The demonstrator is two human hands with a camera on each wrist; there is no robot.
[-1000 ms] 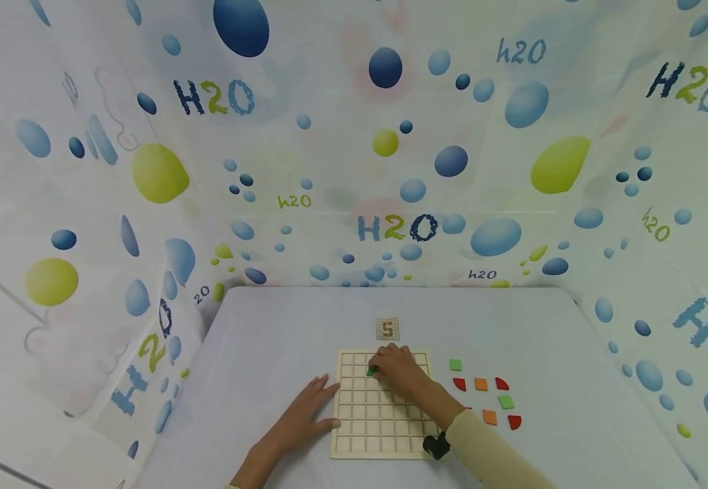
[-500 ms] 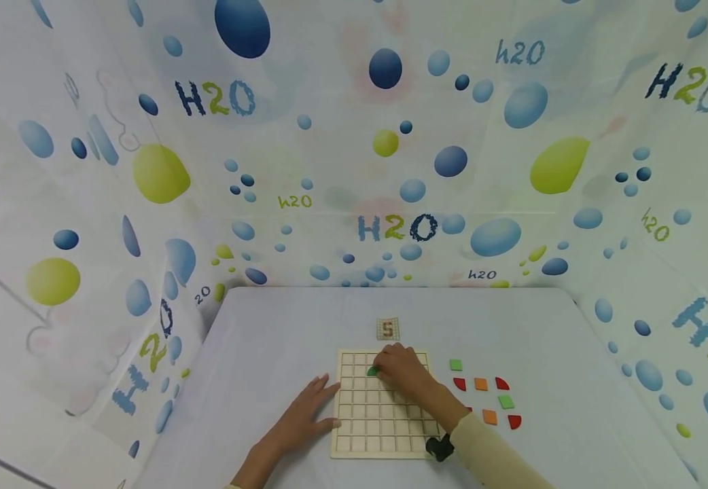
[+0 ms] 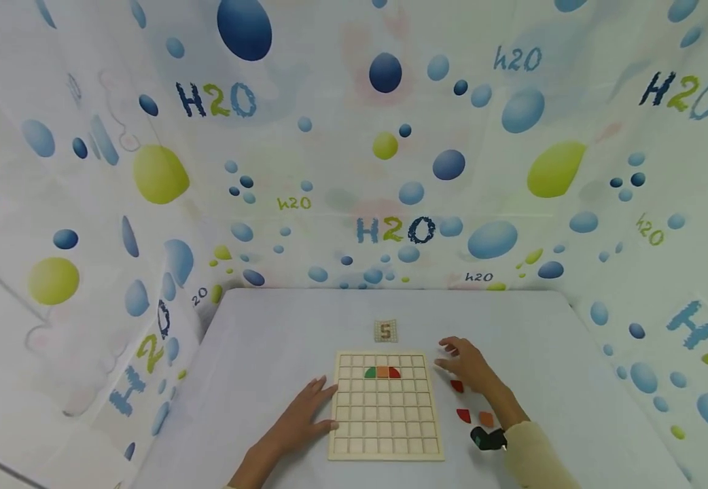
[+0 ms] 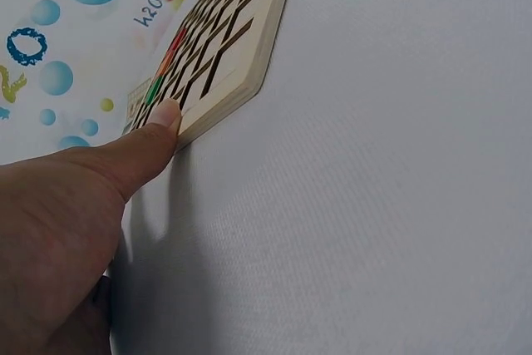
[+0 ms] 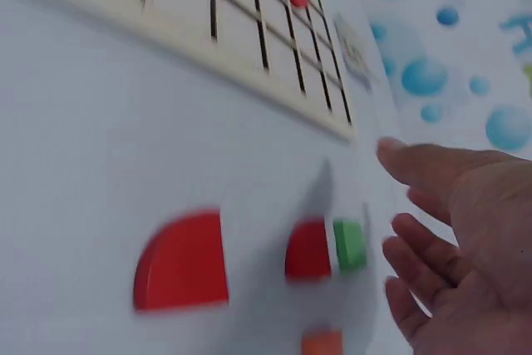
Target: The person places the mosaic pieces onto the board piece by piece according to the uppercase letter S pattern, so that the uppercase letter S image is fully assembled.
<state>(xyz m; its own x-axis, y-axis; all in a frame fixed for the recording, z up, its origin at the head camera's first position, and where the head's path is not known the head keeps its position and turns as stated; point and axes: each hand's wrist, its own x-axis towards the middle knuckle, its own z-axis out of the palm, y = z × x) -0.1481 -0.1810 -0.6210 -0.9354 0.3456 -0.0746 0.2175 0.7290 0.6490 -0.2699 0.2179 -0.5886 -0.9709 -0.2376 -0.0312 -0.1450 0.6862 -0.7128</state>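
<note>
A pale wooden grid board (image 3: 384, 446) lies on the table. In its second row sit a green quarter-circle tile (image 3: 370, 373), an orange square tile (image 3: 382, 372) and a red quarter-circle tile (image 3: 394, 373), side by side. My left hand (image 3: 305, 418) rests at the board's left edge, thumb tip (image 4: 169, 111) against its side. To the right of the board, my right hand (image 3: 467, 363) is above the loose tiles with fingers spread and nothing held. Below it, the right wrist view has a red quarter-circle (image 5: 183, 263), another red one (image 5: 307, 248) and a green square (image 5: 350, 245).
Behind the board lies a small pattern card (image 3: 385, 331) marked with an S- or 5-like shape. An orange square (image 3: 486, 419) lies near the black wrist camera (image 3: 487, 439). My right hand and arm hide some loose tiles. A printed curtain (image 3: 329, 170) surrounds the table.
My right hand has left the green quarter-circle on the board and moved right, over the loose tiles. The orange and red tiles it covered now show. The left hand stays in place.
</note>
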